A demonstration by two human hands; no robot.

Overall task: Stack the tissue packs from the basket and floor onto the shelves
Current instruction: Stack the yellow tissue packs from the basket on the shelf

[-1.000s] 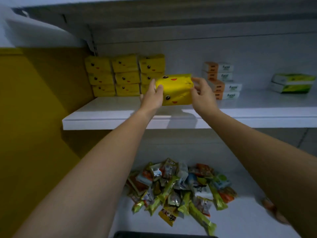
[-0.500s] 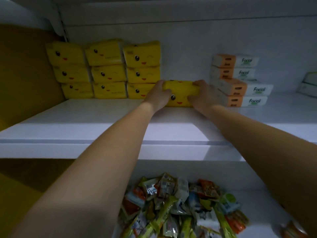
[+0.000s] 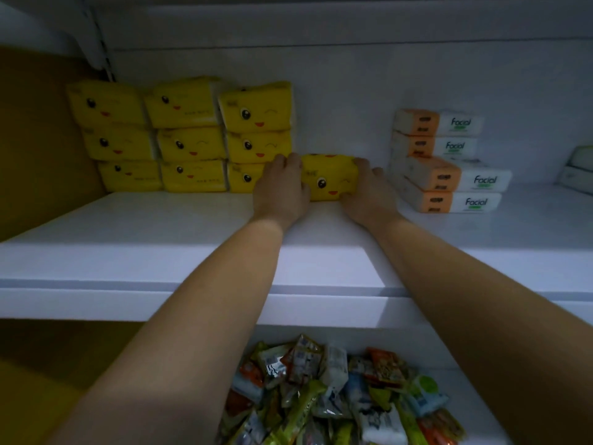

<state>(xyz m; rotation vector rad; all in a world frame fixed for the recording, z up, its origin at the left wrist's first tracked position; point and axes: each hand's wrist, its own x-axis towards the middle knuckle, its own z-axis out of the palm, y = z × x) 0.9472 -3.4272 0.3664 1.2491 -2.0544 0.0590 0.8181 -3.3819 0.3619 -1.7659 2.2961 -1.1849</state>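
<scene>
A yellow tissue pack [image 3: 330, 178] with a cartoon face sits on the white shelf [image 3: 192, 226], far back near the wall. My left hand [image 3: 280, 187] grips its left end and my right hand [image 3: 365, 187] grips its right end. Just left of it stand three columns of the same yellow tissue packs [image 3: 189, 136], each three high; my left hand hides part of the lowest pack in the right column.
A stack of orange and white Facial tissue packs [image 3: 449, 162] stands on the shelf to the right. More packs [image 3: 577, 168] lie at the far right edge. On the lower shelf [image 3: 475, 380] lies a heap of snack packets [image 3: 337, 396]. A yellow side wall [image 3: 38, 149] bounds the left.
Both hands carried the yellow pack from in front of the shelf down onto its back part, beside the right column, and still hold it. The view has moved closer to the shelf.
</scene>
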